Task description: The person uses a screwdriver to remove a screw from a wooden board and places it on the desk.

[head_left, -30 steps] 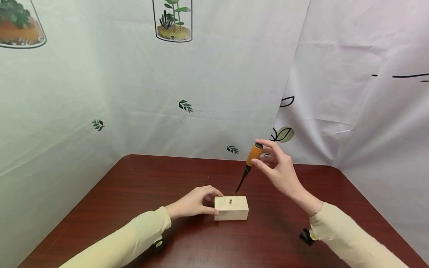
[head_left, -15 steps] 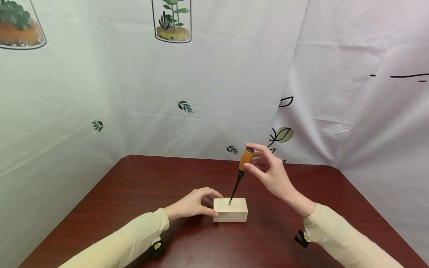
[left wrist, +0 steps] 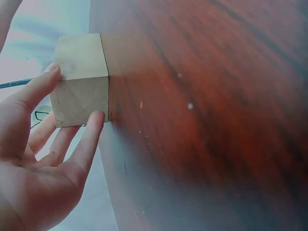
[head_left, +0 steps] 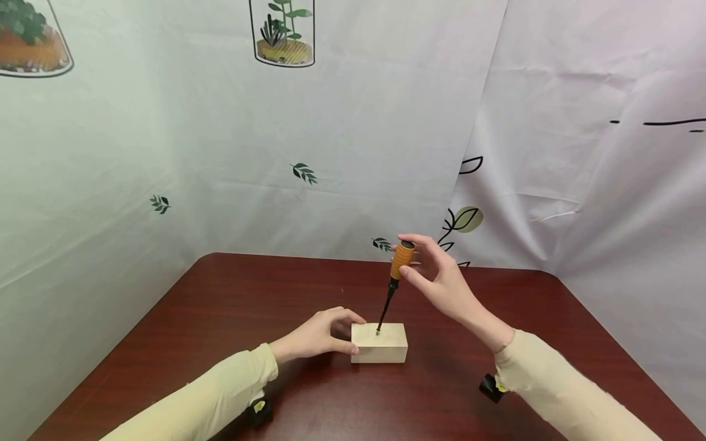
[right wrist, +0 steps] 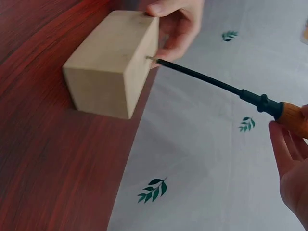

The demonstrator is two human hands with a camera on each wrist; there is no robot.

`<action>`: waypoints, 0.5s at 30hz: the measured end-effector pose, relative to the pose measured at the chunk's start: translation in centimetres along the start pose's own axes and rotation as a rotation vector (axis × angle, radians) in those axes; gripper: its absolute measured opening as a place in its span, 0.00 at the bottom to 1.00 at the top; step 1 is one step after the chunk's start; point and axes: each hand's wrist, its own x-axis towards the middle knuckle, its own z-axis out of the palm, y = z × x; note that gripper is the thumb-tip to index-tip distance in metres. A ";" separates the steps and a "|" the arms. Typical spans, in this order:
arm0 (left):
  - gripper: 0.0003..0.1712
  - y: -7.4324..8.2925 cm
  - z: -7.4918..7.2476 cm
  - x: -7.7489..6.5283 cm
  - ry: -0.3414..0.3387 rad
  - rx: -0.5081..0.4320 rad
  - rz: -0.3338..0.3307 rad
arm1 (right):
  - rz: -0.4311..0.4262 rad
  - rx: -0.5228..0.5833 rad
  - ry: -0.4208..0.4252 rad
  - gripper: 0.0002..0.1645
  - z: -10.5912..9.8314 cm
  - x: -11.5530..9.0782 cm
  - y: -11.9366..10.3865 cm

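Observation:
A pale wooden block lies on the dark red table, a small screw standing out of its top face. My left hand grips the block's left end, thumb on the near side and fingers on the far side; the left wrist view shows the fingers spread around the end of the block. In my right hand is a screwdriver with an orange handle and black shaft, pinched between thumb and fingers. It leans slightly to the right, and its tip meets the screw head.
The reddish wood-grain table stretches around the block on all sides. Behind it hangs a white cloth printed with leaves and plant jars. A dark wrist device sits under the right sleeve, another under the left.
The right hand has moved left and brought the screwdriver down from above the block onto the screw, turning it more upright. The left hand and block stay in place.

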 end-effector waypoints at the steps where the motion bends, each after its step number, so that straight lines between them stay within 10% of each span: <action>1: 0.27 0.0 0.0 0.0 0.003 0.000 0.000 | -0.006 0.017 -0.013 0.34 0.0 0.2 0.1; 15: 0.28 0.3 0.1 0.0 0.013 0.019 -0.017 | 0.057 0.179 -0.141 0.23 -1.2 1.8 0.4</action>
